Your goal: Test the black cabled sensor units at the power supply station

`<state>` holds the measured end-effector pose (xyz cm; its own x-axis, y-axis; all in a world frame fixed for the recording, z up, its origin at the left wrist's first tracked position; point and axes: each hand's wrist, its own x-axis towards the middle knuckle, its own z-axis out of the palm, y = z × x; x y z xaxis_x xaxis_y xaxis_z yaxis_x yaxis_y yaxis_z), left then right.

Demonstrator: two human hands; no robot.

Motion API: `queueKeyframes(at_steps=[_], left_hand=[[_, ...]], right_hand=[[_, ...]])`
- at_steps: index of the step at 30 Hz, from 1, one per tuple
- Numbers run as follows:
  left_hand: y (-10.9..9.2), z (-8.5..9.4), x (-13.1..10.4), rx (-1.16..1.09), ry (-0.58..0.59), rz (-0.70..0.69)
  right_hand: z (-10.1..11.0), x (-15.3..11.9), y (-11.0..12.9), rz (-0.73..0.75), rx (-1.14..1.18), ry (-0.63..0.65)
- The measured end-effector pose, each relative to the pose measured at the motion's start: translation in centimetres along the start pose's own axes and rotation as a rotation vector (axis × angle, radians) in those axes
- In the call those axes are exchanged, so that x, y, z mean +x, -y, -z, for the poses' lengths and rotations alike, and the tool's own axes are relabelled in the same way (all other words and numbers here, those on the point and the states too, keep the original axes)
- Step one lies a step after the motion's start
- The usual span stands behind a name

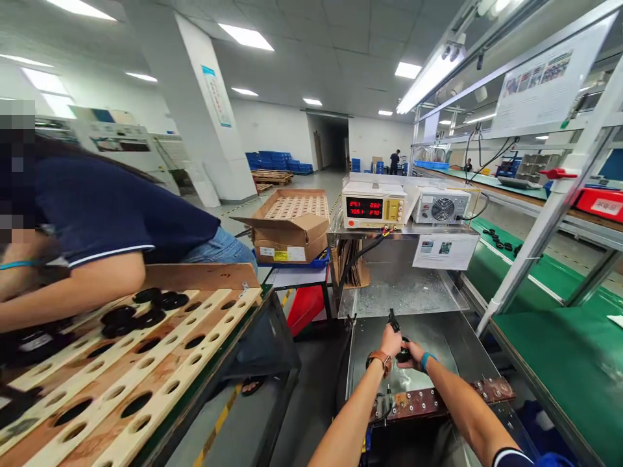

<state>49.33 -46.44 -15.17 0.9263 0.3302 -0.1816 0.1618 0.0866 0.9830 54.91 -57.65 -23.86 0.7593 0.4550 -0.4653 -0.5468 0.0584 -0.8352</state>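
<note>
Hands meet over a metal tray (pixel 428 337), the landmark for all positions below.

Head view: the left hand (pixel 389 342) is closed around a black tool (pixel 392 320) whose long axis runs up and away from the person, tip pointing toward the far end of the tray. The right hand (pixel 413 355) is curled, fingers pinching a small black round part (pixel 403 354). The part sits between the two hands, touching both, just below the tool, so neither hand is nearer. A rusty metal bar (pixel 438 401) crosses the near end of the tray under the forearms. Beyond the far end stands a power supply (pixel 374 206) with red digits. Left of the tray, a co-worker's arm (pixel 63 288) rests on a wooden rack (pixel 146 370) holding more black parts.
</note>
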Motion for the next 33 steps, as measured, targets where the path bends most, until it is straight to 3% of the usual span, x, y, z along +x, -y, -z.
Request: queueKeyframes(at_steps=[6, 11, 18, 21, 25, 33], left_hand=[[1.6, 1.7, 0.0, 0.203, -0.029, -0.182], [1.8, 2.4, -0.5, 0.636, 0.040, -0.424], [1.9, -0.9, 0.0, 0.878, -0.020, -0.278], [2.4, -1.6, 0.2, 0.897, -0.048, -0.206], [2.1, -0.8, 0.8, 0.854, -0.048, -0.271], [2.7, 0.2, 1.6, 0.678, -0.176, -0.376]], right_hand=[[0.8, 1.9, 0.5, -0.060, 0.123, 0.074], [1.2, 0.9, 1.5, -0.060, 0.270, 0.161], [0.8, -0.4, 1.8, -0.027, 0.303, 0.189], [0.9, -0.6, 1.9, 0.016, 0.264, 0.230], [1.1, -0.6, 2.3, 0.050, 0.275, 0.245], [-0.1, -0.9, 2.0, 0.064, 0.189, 0.053]])
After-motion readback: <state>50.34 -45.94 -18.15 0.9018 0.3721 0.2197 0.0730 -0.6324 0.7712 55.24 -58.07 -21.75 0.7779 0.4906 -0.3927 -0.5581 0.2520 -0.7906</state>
